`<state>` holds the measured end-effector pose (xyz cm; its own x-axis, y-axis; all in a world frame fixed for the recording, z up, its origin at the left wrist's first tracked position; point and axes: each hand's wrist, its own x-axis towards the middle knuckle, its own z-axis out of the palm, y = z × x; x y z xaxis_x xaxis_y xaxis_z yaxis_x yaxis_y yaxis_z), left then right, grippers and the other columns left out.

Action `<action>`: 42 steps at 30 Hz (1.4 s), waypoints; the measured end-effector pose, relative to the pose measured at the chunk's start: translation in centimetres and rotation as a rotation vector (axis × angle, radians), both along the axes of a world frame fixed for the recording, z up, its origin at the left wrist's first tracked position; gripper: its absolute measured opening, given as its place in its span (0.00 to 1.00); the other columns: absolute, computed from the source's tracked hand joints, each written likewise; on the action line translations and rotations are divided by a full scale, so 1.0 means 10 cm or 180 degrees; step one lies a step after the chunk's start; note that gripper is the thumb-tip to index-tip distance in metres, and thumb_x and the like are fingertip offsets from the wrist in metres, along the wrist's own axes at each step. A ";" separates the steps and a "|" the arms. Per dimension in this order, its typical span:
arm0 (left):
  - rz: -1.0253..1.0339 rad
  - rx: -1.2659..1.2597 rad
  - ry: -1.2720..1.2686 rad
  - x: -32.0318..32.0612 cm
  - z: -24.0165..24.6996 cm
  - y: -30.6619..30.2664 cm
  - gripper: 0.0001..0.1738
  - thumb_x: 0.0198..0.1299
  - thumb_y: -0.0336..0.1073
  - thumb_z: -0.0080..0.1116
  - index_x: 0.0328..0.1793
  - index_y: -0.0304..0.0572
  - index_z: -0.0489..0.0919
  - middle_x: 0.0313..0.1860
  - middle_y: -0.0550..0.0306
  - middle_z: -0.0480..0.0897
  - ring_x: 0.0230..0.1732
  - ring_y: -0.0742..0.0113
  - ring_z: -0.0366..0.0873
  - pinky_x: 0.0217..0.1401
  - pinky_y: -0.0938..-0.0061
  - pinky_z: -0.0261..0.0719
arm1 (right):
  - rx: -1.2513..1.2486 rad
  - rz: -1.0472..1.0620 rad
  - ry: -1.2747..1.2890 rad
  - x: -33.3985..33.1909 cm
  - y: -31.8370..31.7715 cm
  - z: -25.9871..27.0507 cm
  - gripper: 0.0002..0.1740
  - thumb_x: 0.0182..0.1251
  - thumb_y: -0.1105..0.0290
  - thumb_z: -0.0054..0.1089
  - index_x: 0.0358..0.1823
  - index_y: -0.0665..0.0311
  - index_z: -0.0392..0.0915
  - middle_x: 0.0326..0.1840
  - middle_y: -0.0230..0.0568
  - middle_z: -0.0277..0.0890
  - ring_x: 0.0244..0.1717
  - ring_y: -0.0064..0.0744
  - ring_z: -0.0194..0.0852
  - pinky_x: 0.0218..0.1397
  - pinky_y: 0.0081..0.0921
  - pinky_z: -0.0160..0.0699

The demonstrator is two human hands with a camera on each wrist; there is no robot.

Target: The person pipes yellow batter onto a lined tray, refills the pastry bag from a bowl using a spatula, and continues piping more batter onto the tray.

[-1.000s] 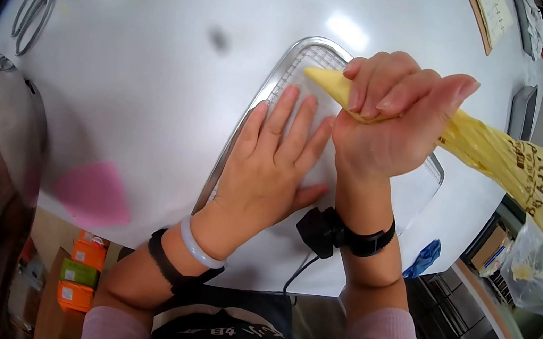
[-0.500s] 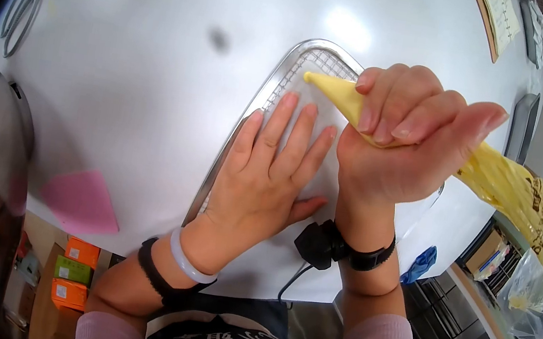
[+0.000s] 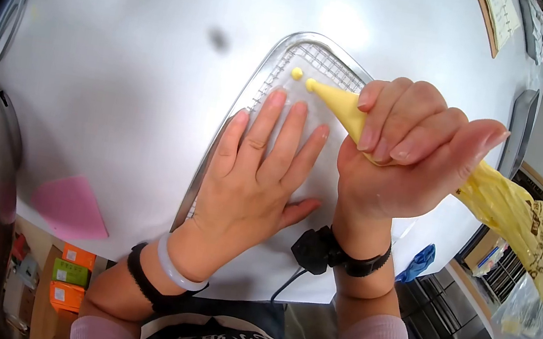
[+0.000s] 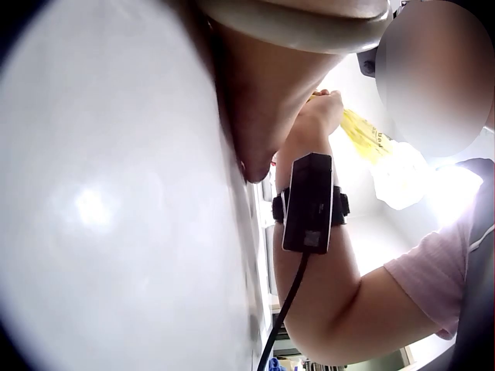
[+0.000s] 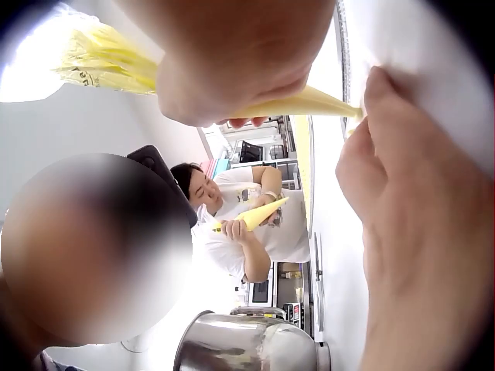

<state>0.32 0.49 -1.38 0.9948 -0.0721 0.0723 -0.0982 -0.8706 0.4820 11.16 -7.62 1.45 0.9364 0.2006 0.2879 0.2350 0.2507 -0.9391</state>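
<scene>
My right hand [image 3: 415, 149] is curled round a piping bag [image 3: 342, 110] full of yellow filling; its printed upper end trails off to the right. The bag's narrow tip points left, low over white paper [image 3: 325, 184] on a wire rack [image 3: 335, 70] in a metal tray [image 3: 270, 60]. One small yellow dot [image 3: 297, 74] lies on the paper, and a bead of filling shows at the tip. My left hand [image 3: 253, 174] rests on the paper and the tray's left side, fingers straight and spread. In the right wrist view the bag's tip [image 5: 352, 111] is close to the left fingertips.
Scissors [image 3: 9, 25] and a pink sheet-like piece [image 3: 71, 206] lie on the left of the table. A notebook [image 3: 501, 21] is at the far right, blue crumpled material [image 3: 419, 263] at the right edge. Another person [image 5: 247, 212] holds a yellow piping bag behind a metal bowl [image 5: 224, 340].
A yellow dot has appeared on the paper. The bag's tip has shifted right of it, with a fresh bead at its end. My left hand stays spread on the tray; the head view has shifted slightly.
</scene>
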 end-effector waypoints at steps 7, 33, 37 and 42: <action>-0.0044 0.0048 0.0078 0.01 0.01 0.00 0.41 0.40 0.57 0.60 0.63 0.51 0.67 0.64 0.49 0.61 0.67 0.49 0.57 0.63 0.56 0.56 | 0.0279 0.0289 -0.0131 0.03 -0.15 0.13 0.31 0.72 0.49 0.19 0.13 0.54 0.59 0.09 0.27 0.55 0.10 0.20 0.50 0.27 0.22 0.70; -0.0039 0.0117 0.0304 0.02 0.02 -0.03 0.41 0.33 0.56 0.66 0.60 0.59 0.71 0.65 0.47 0.60 0.67 0.46 0.55 0.64 0.54 0.51 | 0.0007 -0.0273 -0.0172 -0.02 -0.40 0.08 0.30 0.73 0.51 0.21 0.10 0.52 0.55 0.06 0.26 0.51 0.07 0.17 0.43 0.21 0.19 0.63; -0.0046 0.0139 0.0278 0.02 0.02 -0.04 0.42 0.32 0.55 0.67 0.60 0.61 0.72 0.65 0.47 0.60 0.67 0.45 0.54 0.64 0.53 0.52 | -0.0169 -0.0209 0.0115 -0.02 -0.46 0.01 0.30 0.73 0.51 0.20 0.12 0.52 0.56 0.08 0.26 0.52 0.08 0.17 0.45 0.25 0.18 0.66; -0.0075 0.0238 0.0329 0.02 0.04 -0.04 0.41 0.31 0.55 0.67 0.59 0.63 0.72 0.65 0.47 0.59 0.67 0.44 0.54 0.63 0.51 0.52 | -0.0079 -0.0218 -0.0162 -0.04 -0.52 0.12 0.30 0.73 0.51 0.21 0.11 0.52 0.55 0.07 0.26 0.51 0.08 0.17 0.45 0.23 0.18 0.65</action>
